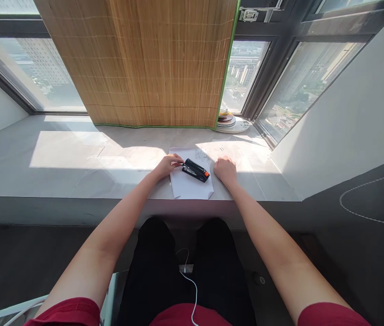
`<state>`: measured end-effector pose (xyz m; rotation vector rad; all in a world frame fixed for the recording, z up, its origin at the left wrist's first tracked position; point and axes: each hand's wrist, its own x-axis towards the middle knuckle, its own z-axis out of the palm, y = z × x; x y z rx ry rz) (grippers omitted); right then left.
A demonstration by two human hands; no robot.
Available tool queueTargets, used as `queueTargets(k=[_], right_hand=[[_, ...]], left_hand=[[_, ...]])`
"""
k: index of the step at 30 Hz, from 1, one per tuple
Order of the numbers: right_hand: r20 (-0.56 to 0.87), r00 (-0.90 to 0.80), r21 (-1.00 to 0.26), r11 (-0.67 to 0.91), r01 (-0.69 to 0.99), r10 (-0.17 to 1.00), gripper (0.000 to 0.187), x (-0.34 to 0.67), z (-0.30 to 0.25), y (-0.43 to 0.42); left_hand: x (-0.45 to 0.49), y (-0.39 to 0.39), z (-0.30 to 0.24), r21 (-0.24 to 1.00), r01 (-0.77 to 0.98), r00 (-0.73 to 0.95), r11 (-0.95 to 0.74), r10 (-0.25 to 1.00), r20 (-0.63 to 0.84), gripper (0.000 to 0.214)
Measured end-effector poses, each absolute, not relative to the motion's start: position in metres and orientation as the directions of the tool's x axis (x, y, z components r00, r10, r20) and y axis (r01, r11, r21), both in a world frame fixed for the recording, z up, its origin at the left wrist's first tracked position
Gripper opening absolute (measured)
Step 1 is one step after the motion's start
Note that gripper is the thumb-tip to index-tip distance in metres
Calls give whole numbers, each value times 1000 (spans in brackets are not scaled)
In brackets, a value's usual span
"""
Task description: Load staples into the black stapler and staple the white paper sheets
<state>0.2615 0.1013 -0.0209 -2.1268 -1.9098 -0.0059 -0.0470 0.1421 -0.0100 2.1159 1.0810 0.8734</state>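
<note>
A black stapler [196, 170] with an orange piece at its right end lies slantwise on white paper [192, 189] on the windowsill. The fingers of my left hand [169, 165] pinch together at the stapler's left end. To the right of the paper, my right hand [225, 170] rests on the sill with its fingers curled in. The inside of that hand is hidden, so I cannot tell whether it holds anything. Some dark print or drawing shows on the upper right of the paper.
A bamboo blind [158, 63] hangs over the window behind the sill [110, 181]. Stacked plates [232, 124] stand in the far right corner. A white cable [195, 290] runs between my knees, and a beaded cord [344, 203] hangs at the right.
</note>
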Motion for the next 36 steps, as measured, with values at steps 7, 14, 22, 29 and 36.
queueTargets(k=[7, 14, 22, 29, 36], right_hand=[[183, 132, -222, -89, 971, 974, 36, 261, -20, 101], [180, 123, -239, -78, 968, 976, 35, 262, -21, 101], [199, 124, -233, -76, 969, 972, 35, 263, -23, 101], [232, 120, -245, -61, 967, 965, 32, 263, -25, 104], [373, -252, -546, 431, 718, 893, 37, 264, -17, 90]], left_hand=[[-50, 144, -16, 762, 439, 458, -476, 848, 266, 20], [-51, 142, -15, 733, 472, 465, -489, 845, 265, 24], [-47, 139, 1, 631, 575, 524, -521, 827, 204, 29], [-42, 112, 1, 646, 700, 168, -306, 949, 267, 55], [-29, 86, -3, 821, 537, 71, -193, 980, 183, 69]])
